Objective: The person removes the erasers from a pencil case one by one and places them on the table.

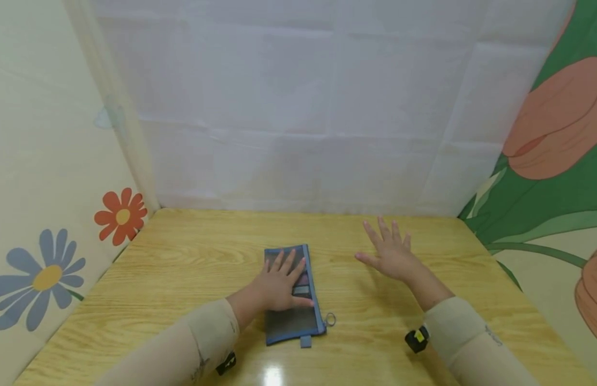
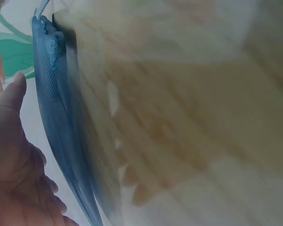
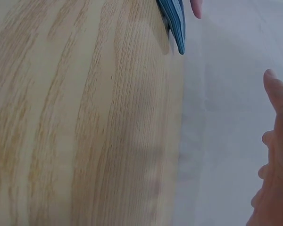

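A blue-edged mesh zipper pouch [image 1: 288, 323] lies on the wooden table, with a ring at its near right corner and a small tab on its near edge. Through the mesh some darker and lighter contents show, but their kind is unclear. My left hand [image 1: 281, 287] is spread over the pouch, fingers straight; in the left wrist view a gap shows between the palm and the pouch's blue side [image 2: 61, 108]. Off to the right, my right hand [image 1: 394, 258] hovers above the table with fingers spread, holding nothing. The right wrist view catches only a corner of the pouch [image 3: 173, 21].
The wood-grain table [image 1: 207, 241] ends at a white sheet [image 1: 298, 107] hung behind it. Flower-printed cloths stand on both sides, the left one [image 1: 43, 161] with daisies and the right one [image 1: 559, 203] with large pink blooms. Dark wrist cameras [image 1: 417, 339] hang below the cuffs.
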A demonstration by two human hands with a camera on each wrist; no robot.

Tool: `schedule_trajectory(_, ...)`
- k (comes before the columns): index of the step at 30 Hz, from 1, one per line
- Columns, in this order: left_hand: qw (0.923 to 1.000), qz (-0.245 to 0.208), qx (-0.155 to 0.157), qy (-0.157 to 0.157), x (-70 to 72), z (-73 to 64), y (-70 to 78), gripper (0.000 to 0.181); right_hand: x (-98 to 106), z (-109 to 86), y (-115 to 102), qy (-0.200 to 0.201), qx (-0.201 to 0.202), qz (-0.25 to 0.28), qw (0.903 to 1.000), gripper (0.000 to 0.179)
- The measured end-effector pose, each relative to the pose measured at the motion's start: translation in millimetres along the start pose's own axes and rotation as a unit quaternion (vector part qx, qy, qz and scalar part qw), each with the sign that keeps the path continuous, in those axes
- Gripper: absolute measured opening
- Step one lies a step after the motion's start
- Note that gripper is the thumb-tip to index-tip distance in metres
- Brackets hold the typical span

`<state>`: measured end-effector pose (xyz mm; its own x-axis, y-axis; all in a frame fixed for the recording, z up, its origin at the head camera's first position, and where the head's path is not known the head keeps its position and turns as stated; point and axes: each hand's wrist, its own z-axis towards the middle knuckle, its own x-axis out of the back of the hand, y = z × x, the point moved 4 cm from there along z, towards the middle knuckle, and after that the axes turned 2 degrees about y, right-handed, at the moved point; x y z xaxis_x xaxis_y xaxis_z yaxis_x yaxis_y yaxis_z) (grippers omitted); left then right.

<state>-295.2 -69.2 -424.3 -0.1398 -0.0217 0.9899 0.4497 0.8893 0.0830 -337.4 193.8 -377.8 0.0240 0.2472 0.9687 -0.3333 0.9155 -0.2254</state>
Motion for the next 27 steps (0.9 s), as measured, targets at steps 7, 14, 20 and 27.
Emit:
schedule_trajectory(7, 0.9997, -0.006, -0.006, -0.024, -7.9, 2.0, 4.7, 0.108, -1.4, -0.4, -2.0, 0.004, 0.002, -0.007, 1.0, 0.089)
schedule_trajectory(14, 0.9992, -0.014, 0.008, -0.035, -5.6, -1.7, 9.3, 0.11, -4.6, 0.7, -5.7, 0.001, 0.006, 0.005, 1.0, 0.09)
schedule_trajectory(20, 0.999, -0.017, 0.001, -0.041, -3.8, -0.2, 7.6, 0.114, -6.6, 1.1, -6.4, 0.003, 0.006, 0.0, 1.0, 0.086)
schedule_trajectory(27, 0.9988, -0.016, -0.017, -0.043, 0.6, 1.9, 4.5, 0.114, -7.1, 1.7, -10.5, 0.007, 0.012, 0.006, 0.9999, 0.084)
